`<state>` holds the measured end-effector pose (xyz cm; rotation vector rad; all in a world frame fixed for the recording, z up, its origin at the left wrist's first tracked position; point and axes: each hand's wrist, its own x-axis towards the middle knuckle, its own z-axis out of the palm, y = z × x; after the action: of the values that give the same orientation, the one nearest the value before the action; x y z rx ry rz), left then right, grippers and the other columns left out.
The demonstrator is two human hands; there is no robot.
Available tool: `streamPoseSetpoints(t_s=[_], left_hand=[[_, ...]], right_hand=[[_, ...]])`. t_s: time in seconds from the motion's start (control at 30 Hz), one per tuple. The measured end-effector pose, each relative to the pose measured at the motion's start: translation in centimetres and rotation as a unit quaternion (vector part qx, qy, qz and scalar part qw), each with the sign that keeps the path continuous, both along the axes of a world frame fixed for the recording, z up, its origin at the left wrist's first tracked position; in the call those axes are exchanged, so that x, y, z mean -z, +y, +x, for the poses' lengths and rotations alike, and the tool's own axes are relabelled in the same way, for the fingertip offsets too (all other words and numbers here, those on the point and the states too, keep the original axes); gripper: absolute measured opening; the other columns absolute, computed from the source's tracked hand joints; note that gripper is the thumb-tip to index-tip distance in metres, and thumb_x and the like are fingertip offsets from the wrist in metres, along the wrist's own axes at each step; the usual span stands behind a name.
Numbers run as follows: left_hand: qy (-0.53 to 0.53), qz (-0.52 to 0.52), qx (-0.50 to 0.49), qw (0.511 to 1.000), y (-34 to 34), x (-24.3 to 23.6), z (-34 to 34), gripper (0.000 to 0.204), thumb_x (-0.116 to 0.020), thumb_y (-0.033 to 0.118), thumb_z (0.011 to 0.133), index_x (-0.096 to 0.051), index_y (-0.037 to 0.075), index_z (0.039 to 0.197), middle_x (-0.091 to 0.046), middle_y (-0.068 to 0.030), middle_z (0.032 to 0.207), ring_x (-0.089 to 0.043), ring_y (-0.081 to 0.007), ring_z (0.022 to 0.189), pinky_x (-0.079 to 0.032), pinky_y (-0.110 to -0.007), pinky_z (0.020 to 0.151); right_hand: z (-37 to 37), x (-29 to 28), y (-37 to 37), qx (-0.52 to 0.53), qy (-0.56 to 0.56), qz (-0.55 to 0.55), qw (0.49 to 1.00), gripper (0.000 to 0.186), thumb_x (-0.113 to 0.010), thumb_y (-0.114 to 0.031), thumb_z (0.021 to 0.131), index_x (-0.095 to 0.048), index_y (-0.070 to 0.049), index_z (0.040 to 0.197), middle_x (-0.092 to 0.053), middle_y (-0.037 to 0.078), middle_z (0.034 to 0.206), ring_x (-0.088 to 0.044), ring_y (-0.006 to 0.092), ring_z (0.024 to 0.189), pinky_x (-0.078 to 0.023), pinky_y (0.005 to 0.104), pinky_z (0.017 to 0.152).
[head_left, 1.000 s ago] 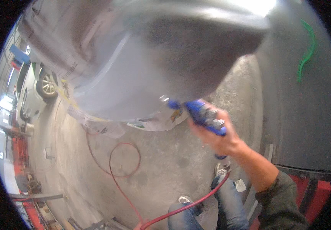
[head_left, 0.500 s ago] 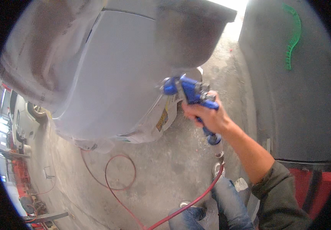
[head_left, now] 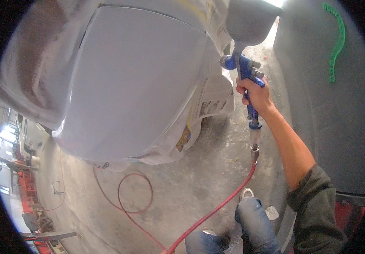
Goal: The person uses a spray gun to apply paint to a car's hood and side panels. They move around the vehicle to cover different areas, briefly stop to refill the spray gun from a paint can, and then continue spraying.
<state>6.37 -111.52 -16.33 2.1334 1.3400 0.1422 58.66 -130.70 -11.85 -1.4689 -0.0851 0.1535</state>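
My right hand (head_left: 256, 94) is wrapped round the grip of a blue spray gun (head_left: 245, 67) with a large grey cup (head_left: 250, 21) on top. The gun's nozzle points left, just off the right edge of a pale grey car panel (head_left: 136, 80). Below the grip, a clear fitting joins the gun to a red air hose (head_left: 229, 201), which runs down to the lower edge. My left hand cannot be made out in the picture. Masking paper (head_left: 214, 95) covers the area around the panel's right and lower edges.
On the right stands a dark grey surface (head_left: 318, 127) with a green curved strip (head_left: 339, 42). The hose loops (head_left: 135, 192) across the concrete floor (head_left: 182, 182). My legs (head_left: 254, 220) are at the bottom. Another car (head_left: 32, 135) and red equipment (head_left: 28, 186) stand far left.
My right hand has moved the spray gun up and to the right, from over the panel to beyond its right edge. The hose has followed, and the view has shifted slightly.
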Motion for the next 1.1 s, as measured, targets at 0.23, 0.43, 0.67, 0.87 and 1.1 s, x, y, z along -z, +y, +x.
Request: streamPoseSetpoints(t_s=[0.23,0.43,0.67,0.87,1.1], left_hand=[[-0.065,0.041,0.011,0.997,1.7,3.0,-2.2,0.018,-0.064,0.014,0.084,-0.061,-0.002,0.076,-0.049,-0.0180,0.059,-0.043,-0.0172,0.055,-0.039,-0.038,0.052],[-0.037,0.074,0.005,0.997,4.3,3.4,-3.7,0.021,-0.061,0.012,0.087,-0.059,-0.002,0.071,-0.045,-0.0135,0.056,-0.042,-0.0133,0.056,-0.039,-0.037,0.052],[-0.223,-0.003,-0.068,0.972,8.0,5.4,-7.6,0.022,-0.059,0.003,0.087,-0.056,0.001,0.065,-0.042,0.0034,0.059,-0.038,-0.0072,0.058,-0.035,-0.027,0.051],[-0.225,0.015,-0.019,0.974,7.5,5.1,-6.6,0.026,-0.060,0.004,0.086,-0.052,0.001,0.062,-0.039,0.0042,0.058,-0.036,-0.0073,0.058,-0.033,-0.026,0.050],[-0.179,0.072,0.033,0.981,6.0,7.6,-3.9,0.034,-0.065,0.011,0.087,-0.047,-0.001,0.061,-0.036,-0.0022,0.055,-0.032,-0.0101,0.058,-0.034,-0.031,0.049]], right_hand=[[-6.6,-0.6,2.4,-0.084,-0.007,-0.013,0.996,0.014,-0.064,-0.017,0.079,-0.056,-0.006,0.078,-0.051,0.000,0.064,-0.044,0.0060,0.045,-0.034,0.0210,0.036],[-14.0,-2.3,5.9,-0.159,-0.099,-0.045,0.981,0.041,-0.059,-0.009,0.082,-0.049,-0.002,0.122,-0.055,0.003,0.078,-0.048,0.0068,0.066,-0.042,0.0221,0.060],[-19.5,-1.9,9.6,-0.249,-0.146,0.005,0.957,0.039,-0.060,-0.005,0.082,-0.046,-0.004,0.119,-0.056,0.003,0.081,-0.051,0.0078,0.072,-0.044,0.0237,0.066],[-18.3,0.4,9.6,-0.282,-0.025,0.075,0.956,0.029,-0.064,-0.007,0.082,-0.057,-0.004,0.111,-0.055,-0.002,0.077,-0.048,0.0051,0.067,-0.042,0.0216,0.059],[-11.0,3.0,5.3,-0.148,0.008,0.068,0.987,0.019,-0.065,-0.018,0.081,-0.055,-0.006,0.070,-0.050,0.001,0.059,-0.045,0.0077,0.046,-0.034,0.0223,0.038]])
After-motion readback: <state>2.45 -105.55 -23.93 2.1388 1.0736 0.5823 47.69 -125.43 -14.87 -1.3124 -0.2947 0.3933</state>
